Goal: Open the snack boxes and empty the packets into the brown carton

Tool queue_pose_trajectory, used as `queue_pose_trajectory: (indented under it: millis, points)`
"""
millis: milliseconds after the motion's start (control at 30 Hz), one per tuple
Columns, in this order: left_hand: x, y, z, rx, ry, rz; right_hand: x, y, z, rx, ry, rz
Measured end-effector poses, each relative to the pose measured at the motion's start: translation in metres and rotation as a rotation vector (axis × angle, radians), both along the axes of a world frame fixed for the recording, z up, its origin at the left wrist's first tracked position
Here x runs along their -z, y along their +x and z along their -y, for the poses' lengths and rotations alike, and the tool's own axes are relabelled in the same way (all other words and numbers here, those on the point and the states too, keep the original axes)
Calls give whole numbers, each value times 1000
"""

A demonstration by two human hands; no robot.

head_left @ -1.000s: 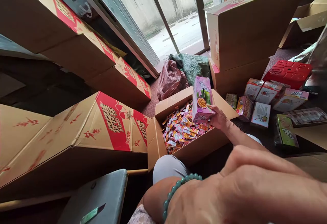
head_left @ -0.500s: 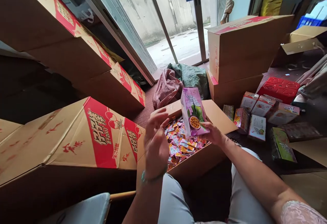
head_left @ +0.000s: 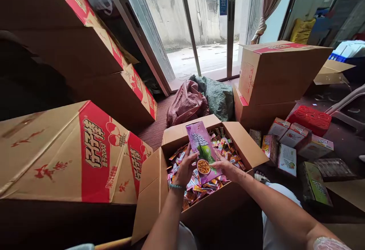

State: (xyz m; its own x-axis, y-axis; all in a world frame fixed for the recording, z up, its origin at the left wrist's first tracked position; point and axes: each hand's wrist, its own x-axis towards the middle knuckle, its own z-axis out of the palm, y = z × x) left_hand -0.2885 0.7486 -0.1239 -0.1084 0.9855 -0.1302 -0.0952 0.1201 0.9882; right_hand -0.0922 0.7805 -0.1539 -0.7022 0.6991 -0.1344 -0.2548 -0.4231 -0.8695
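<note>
Between my two hands is a purple candy box printed with a cut passion fruit. My left hand grips its left side, fingers partly behind it. On the right edge, my right hand holds it with the thumb across the front. The candy box is tilted over an open cardboard carton with its flaps spread. Inside the carton lie many small wrapped candies, purple, orange and pink.
Large cartons stand at the left, and two more stacked cartons at the right. Pink and green sacks lie before the glass door. Small candy boxes and a red plastic stool are on the floor at the right.
My left hand, raised and loose before, has come onto the purple candy box. The box has moved lower over the carton and leans the other way. The camera view has shifted.
</note>
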Motion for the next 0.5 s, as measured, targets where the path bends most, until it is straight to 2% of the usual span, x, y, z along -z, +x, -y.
queue_pose_trajectory:
  millis: [133, 233, 300, 400, 433, 500]
  points:
    - [2, -8, -4, -49, 97, -64, -5, -6, 1, -1, -7, 46]
    - [9, -15, -4, -100, 131, -93, -5, -5, -2, -14, 107, 174]
    - [13, -19, -5, -141, 103, -46, -1, -5, -7, 98, 327, 349]
    - [20, -20, -9, -161, 24, 60, 5, -5, -12, 341, 816, 616]
    - [23, -19, -10, -162, 1, 56, 5, -5, -13, 356, 984, 676]
    - [29, -19, -9, -151, -27, -31, 3, -8, -12, 257, 1277, 759]
